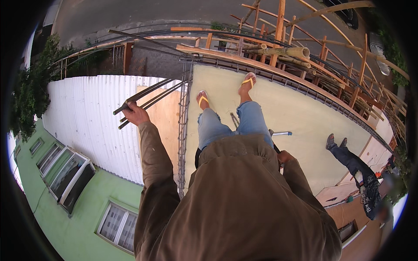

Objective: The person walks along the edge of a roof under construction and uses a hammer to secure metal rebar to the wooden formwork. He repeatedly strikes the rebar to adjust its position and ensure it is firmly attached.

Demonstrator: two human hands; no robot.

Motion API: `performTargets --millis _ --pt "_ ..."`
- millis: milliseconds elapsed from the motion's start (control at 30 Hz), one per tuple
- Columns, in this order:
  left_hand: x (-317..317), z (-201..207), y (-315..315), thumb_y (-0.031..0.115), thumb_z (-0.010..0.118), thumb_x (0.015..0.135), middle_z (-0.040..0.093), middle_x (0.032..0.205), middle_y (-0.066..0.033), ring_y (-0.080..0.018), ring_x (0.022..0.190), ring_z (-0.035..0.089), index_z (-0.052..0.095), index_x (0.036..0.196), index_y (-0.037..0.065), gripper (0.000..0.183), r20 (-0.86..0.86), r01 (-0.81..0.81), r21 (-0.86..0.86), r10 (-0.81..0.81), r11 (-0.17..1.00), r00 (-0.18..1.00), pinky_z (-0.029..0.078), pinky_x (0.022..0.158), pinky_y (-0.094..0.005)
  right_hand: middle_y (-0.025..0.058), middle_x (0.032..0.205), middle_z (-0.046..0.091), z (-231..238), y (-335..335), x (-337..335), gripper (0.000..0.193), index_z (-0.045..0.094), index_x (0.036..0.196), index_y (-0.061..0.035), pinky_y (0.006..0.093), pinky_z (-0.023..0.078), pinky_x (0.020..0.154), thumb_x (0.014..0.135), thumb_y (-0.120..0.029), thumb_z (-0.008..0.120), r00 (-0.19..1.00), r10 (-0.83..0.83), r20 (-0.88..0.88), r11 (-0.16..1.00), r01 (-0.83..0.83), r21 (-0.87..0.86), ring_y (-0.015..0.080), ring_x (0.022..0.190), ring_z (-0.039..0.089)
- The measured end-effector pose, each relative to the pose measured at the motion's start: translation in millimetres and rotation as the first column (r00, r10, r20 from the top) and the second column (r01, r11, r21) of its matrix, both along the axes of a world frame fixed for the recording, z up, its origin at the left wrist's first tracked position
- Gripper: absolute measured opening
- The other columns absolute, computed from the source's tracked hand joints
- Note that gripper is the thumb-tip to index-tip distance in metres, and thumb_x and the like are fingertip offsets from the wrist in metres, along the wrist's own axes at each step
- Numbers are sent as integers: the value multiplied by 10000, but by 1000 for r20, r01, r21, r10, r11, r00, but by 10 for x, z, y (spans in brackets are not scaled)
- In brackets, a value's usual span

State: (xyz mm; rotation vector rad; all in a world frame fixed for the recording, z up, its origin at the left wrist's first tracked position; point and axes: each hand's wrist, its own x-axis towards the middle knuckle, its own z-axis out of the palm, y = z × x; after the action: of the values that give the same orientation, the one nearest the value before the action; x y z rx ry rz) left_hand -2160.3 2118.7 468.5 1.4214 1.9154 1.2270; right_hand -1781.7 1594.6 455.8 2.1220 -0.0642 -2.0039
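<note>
Out to the left, my left hand (136, 115) is closed round the ends of several dark steel bars (150, 92), which slant up and away to the right. Beneath them are white corrugated sheeting and a bare wooden panel (165, 119). Close to my right hip, my right hand (285, 157) is curled, partly covered by the jacket; a dark piece shows by its fingers, but I cannot make out what it is. A tool with a blue handle (284, 133) sticks out at my right side. Dark pincers (235, 120) show between my legs.
I stand in sandals on a pale deck (300, 130). Long reinforcement cages (183, 130) run along its left and far edges. Bamboo and timber scaffolding (278, 39) rises beyond. At the right is another person (355, 167). A green house wall (78, 195) stands lower left.
</note>
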Motion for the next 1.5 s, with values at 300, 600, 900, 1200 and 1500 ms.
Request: performTargets --millis 300,600,900,1200,1500 --pt "957 7 -374 193 626 907 595 933 -152 -225 853 575 514 970 -60 284 73 -363 58 358 930 931 486 795 -354 61 649 515 -287 -110 1487 141 464 833 -24 363 521 419 793 -103 573 910 -414 21 904 408 128 172 494 564" --pt "1217 132 -354 93 685 831 585 919 -131 -204 851 567 516 955 -37 246 66 -255 24 253 967 965 490 783 -345 48 631 505 -470 148 2172 112 476 825 -36 368 521 409 799 -91 571 909 -400 122 909 376 177 170 480 559" --pt "449 318 -5 179 669 855 596 1043 -176 -233 874 626 529 1167 -72 424 220 -256 -553 435 793 873 556 739 -338 44 634 483 -569 291 1975 142 453 800 -60 384 505 427 810 -79 593 932 -356 -66 932 360 53 179 490 552" --pt "1877 481 921 175 586 925 511 1276 -252 -335 1165 562 384 1335 -125 546 341 239 -263 -142 935 929 490 980 -380 54 624 502 -628 485 1415 143 462 808 -35 378 517 431 805 -85 596 945 -320 -72 946 323 30 178 487 561" --pt "2269 220 2164 171 709 819 542 1198 -168 -244 986 581 409 1304 -61 616 488 -149 -101 180 984 854 502 845 -384 53 643 502 -321 810 848 151 458 832 -34 358 504 404 794 -95 591 877 -475 68 878 468 95 171 476 555"
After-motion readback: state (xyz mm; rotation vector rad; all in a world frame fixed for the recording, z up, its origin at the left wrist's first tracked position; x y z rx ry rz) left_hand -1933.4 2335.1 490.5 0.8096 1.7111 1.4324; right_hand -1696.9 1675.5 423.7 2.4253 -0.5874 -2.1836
